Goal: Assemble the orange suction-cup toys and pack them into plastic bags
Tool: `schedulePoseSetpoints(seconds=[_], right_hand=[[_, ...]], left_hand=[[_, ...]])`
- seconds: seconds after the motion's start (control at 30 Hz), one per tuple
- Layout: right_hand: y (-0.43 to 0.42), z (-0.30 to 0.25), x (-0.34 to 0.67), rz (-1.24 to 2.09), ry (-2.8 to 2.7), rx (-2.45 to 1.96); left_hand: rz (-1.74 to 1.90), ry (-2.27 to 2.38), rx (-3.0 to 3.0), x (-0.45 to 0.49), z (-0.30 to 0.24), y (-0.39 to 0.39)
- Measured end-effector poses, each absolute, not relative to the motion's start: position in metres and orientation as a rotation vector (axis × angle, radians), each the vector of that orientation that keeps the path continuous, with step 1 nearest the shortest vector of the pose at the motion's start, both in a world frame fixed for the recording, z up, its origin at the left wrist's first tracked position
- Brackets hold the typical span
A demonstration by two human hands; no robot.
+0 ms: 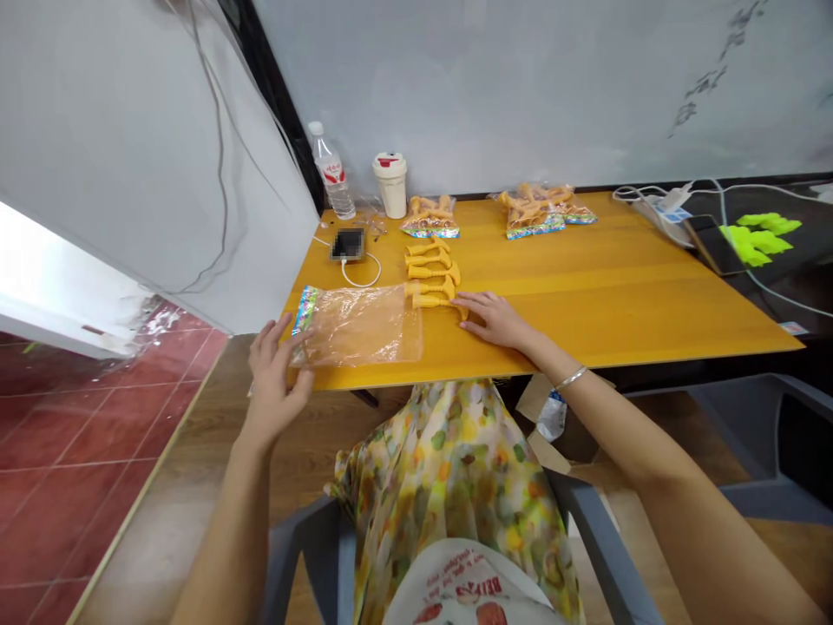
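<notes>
My left hand (277,384) is at the near left corner of the yellow wooden table (586,295), its fingers at the edge of a clear plastic bag (357,325) with a colourful strip along one end. I cannot tell whether it grips the bag. My right hand (495,319) lies flat on the table, fingertips at the end of a row of several orange moulded plastic pieces (430,276). Farther back lie two clear bags of similar orange pieces (429,217) (534,211).
A water bottle (331,169), a white lidded cup (390,185), and a smartphone (347,244) on a white cable (361,273) stand at the table's back left. A power strip (657,213) and green pieces (758,239) lie at the right. A wall bounds the back and left.
</notes>
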State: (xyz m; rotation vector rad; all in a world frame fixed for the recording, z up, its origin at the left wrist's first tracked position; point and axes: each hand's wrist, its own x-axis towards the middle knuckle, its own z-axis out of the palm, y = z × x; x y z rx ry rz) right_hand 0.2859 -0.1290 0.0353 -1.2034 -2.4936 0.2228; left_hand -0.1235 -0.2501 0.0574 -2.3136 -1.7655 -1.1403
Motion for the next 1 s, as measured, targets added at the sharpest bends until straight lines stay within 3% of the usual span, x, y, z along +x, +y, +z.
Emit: schedulePoseSetpoints(seconds=[0.2, 0.37, 0.63, 1.0], right_hand=[[-0.141, 0.047, 0.282, 0.16, -2.61, -1.11], [-0.174, 0.052, 0.298, 0.137, -2.592, -1.176], [-0.214, 0.065, 0.307, 0.165, -2.482, -1.09], [-0.236, 0.09, 0.261, -0.019, -2.649, -0.88]], left_hand=[[-1.331, -1.808, -2.431, -0.022, 0.064, -0.221], [-1.007, -2.277, -2.248, 0.018, 0.03, -0.196], [-0.682, -2.291, -2.2, 0.016, 0.024, -0.206], [-1.092, -2.29, -2.241, 0.011, 0.043, -0.235]])
